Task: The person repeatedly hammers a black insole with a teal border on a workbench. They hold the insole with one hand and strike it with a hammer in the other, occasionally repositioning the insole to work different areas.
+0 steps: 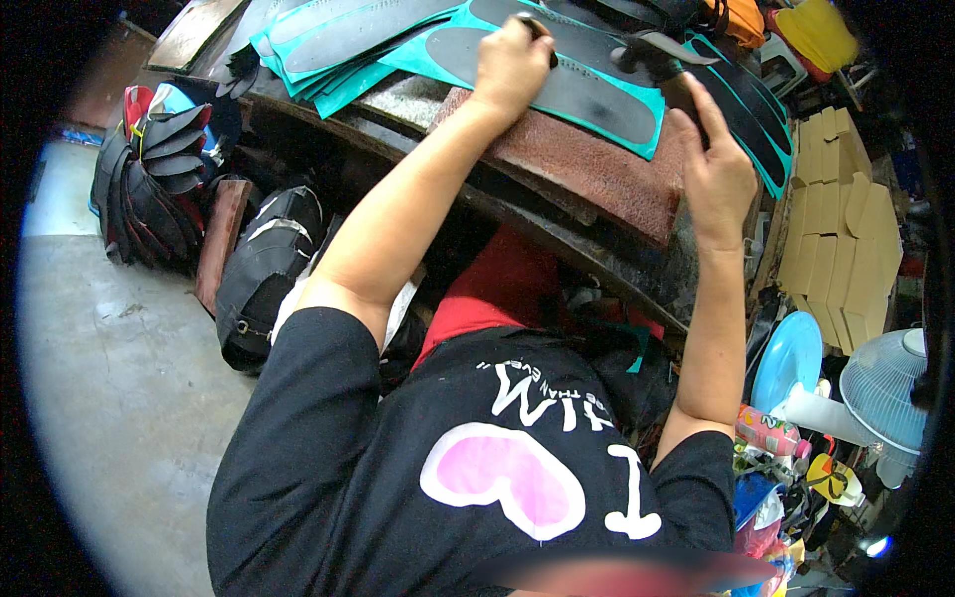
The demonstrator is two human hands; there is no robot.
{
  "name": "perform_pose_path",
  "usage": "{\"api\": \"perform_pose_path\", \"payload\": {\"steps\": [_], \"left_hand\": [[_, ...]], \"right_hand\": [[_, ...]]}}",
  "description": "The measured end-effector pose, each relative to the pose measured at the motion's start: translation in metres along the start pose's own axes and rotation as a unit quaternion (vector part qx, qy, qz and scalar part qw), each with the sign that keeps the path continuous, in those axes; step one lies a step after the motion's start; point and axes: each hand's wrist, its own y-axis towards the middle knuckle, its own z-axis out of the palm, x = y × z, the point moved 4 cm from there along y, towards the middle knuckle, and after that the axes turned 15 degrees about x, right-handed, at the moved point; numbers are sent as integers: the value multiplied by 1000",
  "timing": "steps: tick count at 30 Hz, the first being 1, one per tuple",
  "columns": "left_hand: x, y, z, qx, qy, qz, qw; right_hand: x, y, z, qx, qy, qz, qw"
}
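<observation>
My left hand (510,68) is closed in a fist over a teal sheet with dark grey sole shapes (602,102). A small dark thing shows at its fingers, too little of it to name. My right hand (718,177) is beside the sheet's right end, index finger stretched and thumb apart, with nothing visible in it. The sheet lies partly on a reddish-brown rough board (587,179) at the bench edge. Beyond my right fingertips are a dark, unclear object and a pale curved strip (679,47). More teal sheets with black sole shapes (741,109) lie right of that hand.
A stack of teal sheets with grey soles (343,40) covers the bench's left part. Left of the bench hang bundled black soles (159,179), above a black bag (264,284). Flattened cardboard boxes (836,229), a blue round lid (789,363) and a fan (890,388) stand at right.
</observation>
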Motion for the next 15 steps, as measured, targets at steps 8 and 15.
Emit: {"api": "perform_pose_path", "payload": {"steps": [8, 15], "left_hand": [[16, 2, 11, 95, -78, -36, 992], [-14, -1, 26, 121, 97, 45, 987]], "right_hand": [[17, 4, -58, -100, 223, -121, 962], [6, 4, 7, 61, 69, 42, 995]]}}
